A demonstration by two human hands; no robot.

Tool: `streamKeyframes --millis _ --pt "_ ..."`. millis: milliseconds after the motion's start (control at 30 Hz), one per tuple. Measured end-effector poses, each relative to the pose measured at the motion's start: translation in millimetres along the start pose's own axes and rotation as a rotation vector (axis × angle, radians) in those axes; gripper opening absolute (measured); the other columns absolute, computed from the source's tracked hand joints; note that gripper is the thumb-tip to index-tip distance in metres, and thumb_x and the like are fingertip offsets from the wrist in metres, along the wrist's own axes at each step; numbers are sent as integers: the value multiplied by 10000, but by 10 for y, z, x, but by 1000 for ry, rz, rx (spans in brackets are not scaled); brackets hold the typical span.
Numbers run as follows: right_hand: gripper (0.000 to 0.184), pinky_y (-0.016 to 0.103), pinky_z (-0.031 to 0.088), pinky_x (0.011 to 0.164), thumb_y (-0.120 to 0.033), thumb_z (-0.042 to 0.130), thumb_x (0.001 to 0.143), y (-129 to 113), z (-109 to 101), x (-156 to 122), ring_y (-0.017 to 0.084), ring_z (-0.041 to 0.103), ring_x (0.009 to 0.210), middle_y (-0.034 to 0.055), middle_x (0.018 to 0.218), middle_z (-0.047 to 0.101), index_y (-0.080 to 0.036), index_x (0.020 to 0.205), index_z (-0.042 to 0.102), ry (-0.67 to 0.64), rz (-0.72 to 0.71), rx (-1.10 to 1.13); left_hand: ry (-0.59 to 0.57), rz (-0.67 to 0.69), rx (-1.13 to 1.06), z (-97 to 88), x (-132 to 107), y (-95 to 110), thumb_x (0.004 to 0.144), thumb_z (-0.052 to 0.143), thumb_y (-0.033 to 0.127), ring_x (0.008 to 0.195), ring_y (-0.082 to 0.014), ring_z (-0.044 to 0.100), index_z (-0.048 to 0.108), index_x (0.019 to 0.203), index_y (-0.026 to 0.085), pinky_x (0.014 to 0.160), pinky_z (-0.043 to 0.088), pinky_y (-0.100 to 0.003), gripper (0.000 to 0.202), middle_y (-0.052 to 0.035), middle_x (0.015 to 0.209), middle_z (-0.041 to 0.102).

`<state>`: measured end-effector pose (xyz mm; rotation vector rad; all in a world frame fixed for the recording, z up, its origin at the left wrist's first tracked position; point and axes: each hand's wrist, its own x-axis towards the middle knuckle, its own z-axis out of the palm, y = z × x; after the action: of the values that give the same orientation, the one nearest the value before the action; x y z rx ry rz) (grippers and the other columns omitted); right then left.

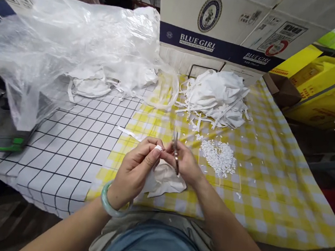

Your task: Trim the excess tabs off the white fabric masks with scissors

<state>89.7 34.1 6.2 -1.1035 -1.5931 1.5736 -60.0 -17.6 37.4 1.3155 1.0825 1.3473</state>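
My left hand (136,166), with a jade-green bangle at its wrist, pinches the end of a white strap that belongs to a white cloth piece (167,178). The cloth hangs below both hands, just over the table. In my right hand (185,162) is a pair of small scissors (175,142), its blades pointing away from me. The right fingertips also meet the strap end beside the left thumb. A strip of white strap (128,132) sticks out to the left behind my left hand.
White strapped cloth pieces (217,93) are heaped at the back. Small white clippings (219,158) lie right of my hands. A big clear plastic bag (90,30) with more white pieces stands back left. Cartons (202,44) wall the rear; a green-handled tool (3,146) lies left.
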Motion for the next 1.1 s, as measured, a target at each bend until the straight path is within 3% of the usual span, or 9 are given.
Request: streamKeyframes --millis 100,233,467,700,933,1100 --pt "376 362 392 836 -547 722 757 -60 -353 -277 216 521 895 29 882 591 -212 829 567 219 -93 -566 -6 -49 -22 180 -24 -134 998 470 250 1050 -185 512 677 826 184 927 399 -301 277 -61 1004 515" --pt "416 374 337 843 -569 759 708 -116 -539 -553 225 499 891 13 809 608 -208 796 571 163 -105 -835 -51 -26 24 372 -8 -236 999 454 215 1149 -191 466 675 850 191 988 371 -297 268 -60 1054 519" --pt "455 329 309 771 -565 740 729 -63 -622 -637 144 448 669 -31 583 532 -182 623 517 73 -109 -824 -143 35 122 512 29 -310 1000 403 156 1184 -192 425 592 796 205 1014 346 -303 283 -50 935 536" --pt "445 307 311 753 -548 769 699 -29 -629 -630 123 448 618 -42 549 522 -177 595 547 88 -92 -797 -194 42 156 512 13 -361 995 381 164 1223 -212 387 567 824 205 1041 321 -338 256 -71 1012 503" --pt "470 308 303 735 -545 752 707 -6 -634 -625 118 453 595 -44 527 510 -180 562 493 97 -98 -797 -203 111 185 544 18 -397 990 384 134 1184 -220 411 594 865 225 1055 314 -388 261 -50 832 520" --pt "482 306 299 720 -536 739 722 10 -621 -616 117 455 583 -43 507 511 -183 543 463 100 -93 -793 -191 108 205 560 10 -422 989 391 148 1198 -233 421 607 871 223 1058 334 -417 258 -60 844 545"
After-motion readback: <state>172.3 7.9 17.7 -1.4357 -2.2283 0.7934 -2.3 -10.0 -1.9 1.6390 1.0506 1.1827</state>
